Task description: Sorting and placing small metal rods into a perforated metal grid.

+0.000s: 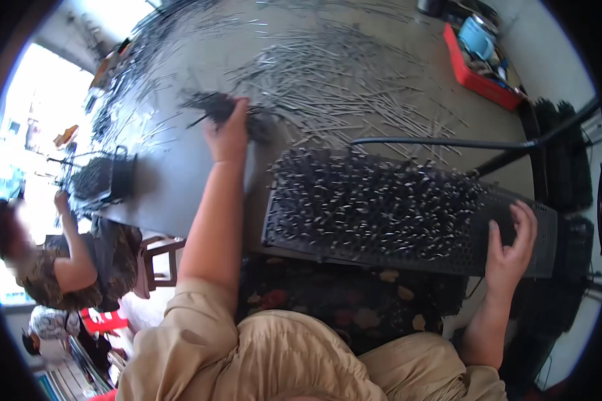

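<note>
In front of me lies a long dark perforated board [542,230], its left and middle part packed with short upright dark pieces with shiny tips [374,207]. My right hand [512,247] lies at the board's bare right end, thumb and fingers spread, holding nothing. Stretched out over the table, my left hand [227,134] is closed round a dark bunch of thin rods [211,107]; its fingers are partly hidden by the bunch. Beyond the board, many loose thin grey metal rods [341,93] are strewn across the grey table [174,184].
A black bent metal bar [441,142] reaches over the board's far edge from the right. At the far right stands a red tray [481,90] with a light blue mug [477,37]. Another person [67,260] sits at left beside a dark bristly block [104,177].
</note>
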Demonstrator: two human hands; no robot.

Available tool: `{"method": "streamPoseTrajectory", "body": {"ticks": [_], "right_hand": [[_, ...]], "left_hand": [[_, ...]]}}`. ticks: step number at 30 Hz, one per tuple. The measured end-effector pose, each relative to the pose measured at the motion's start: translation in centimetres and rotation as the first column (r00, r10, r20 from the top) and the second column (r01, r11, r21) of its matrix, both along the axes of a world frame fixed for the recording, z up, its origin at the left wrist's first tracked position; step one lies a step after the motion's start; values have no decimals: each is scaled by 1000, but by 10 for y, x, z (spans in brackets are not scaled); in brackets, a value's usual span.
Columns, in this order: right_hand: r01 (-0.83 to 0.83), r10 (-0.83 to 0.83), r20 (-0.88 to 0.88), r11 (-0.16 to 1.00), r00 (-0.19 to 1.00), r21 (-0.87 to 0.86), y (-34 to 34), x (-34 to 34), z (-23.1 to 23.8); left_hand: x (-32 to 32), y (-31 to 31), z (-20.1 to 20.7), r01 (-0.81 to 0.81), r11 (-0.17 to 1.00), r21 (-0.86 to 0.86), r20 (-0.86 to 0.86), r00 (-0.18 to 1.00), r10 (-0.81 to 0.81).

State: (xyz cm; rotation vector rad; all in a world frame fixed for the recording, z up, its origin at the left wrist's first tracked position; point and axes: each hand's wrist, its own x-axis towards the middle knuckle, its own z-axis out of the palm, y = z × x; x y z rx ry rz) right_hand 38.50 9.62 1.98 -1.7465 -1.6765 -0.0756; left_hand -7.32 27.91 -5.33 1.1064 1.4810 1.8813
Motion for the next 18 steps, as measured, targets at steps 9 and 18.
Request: {"method": "streamPoseTrajectory", "body": {"ticks": [9, 18], "right_hand": [[11, -12, -72, 1000, 997, -18, -3, 16, -13], [66, -74, -68, 991, 995, -116, -9, 15, -12]], "left_hand": [[-25, 15, 54, -24, 995, -99, -74, 997, 17], [-26, 24, 0, -243, 947, -208, -408, 902, 142]]}}
